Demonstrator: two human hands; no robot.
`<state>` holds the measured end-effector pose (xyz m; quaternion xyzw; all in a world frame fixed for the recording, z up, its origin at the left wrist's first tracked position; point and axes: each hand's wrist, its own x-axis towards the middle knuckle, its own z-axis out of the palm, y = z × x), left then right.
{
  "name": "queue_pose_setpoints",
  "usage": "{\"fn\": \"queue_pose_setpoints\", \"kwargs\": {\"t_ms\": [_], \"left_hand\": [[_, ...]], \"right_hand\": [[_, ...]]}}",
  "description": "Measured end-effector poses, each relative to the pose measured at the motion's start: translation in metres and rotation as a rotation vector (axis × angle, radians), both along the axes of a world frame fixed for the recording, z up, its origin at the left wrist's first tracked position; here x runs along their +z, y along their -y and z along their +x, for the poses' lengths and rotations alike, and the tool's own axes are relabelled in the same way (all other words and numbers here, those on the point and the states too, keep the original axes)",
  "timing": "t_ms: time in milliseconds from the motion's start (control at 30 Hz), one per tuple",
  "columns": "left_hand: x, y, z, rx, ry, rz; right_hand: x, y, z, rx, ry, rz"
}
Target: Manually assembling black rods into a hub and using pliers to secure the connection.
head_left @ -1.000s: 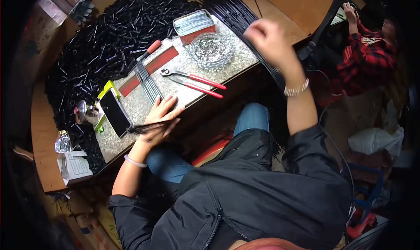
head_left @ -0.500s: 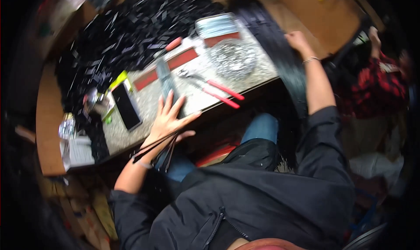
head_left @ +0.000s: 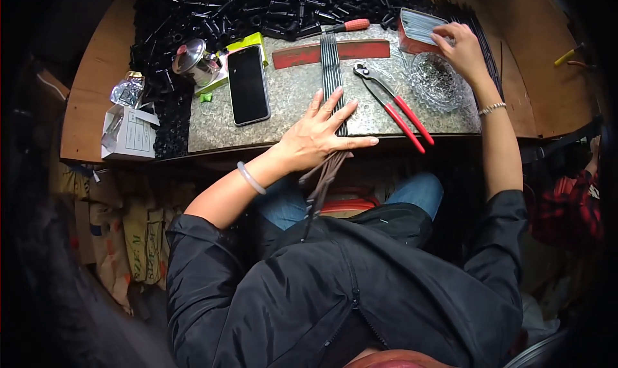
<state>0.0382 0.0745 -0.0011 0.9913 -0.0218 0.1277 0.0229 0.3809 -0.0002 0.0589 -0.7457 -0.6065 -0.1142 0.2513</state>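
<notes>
My left hand [head_left: 315, 136] lies flat with fingers spread over a row of thin dark strands [head_left: 330, 62], side by side on the worktop. Their brownish tails [head_left: 324, 181] hang over the front edge beneath my palm. Under the far part of the row runs a red bar [head_left: 370, 49]. At the back right, the bent fingers of my right hand [head_left: 462, 51] come together at a box of thin silvery strips [head_left: 417, 27]; what they pinch, if anything, is too small to make out. A glass bowl [head_left: 436, 81] of small metal pieces stands just below that hand.
Red-handled pliers [head_left: 396, 107] lie right of the strands, handles over the edge. A red-handled tool [head_left: 353, 25] lies behind the bar. Left are a phone [head_left: 248, 88], a metal pot [head_left: 196, 62] and a white carton [head_left: 129, 131]. Many black pieces [head_left: 257, 7] heap up behind.
My right hand has moved from the long black strands at the far right to the box of strips. My left hand stays spread on its row. The whole view has turned.
</notes>
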Motion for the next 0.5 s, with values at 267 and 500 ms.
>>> {"fn": "queue_pose_setpoints", "kwargs": {"t_ms": [267, 500], "left_hand": [[-0.002, 0.001, 0.002, 0.011, 0.003, -0.060], [-0.003, 0.000, 0.000, 0.035, -0.008, -0.028]], "right_hand": [[-0.026, -0.048, 0.019, -0.081, 0.086, -0.123], [-0.018, -0.050, 0.006, -0.055, 0.135, -0.113]]}}
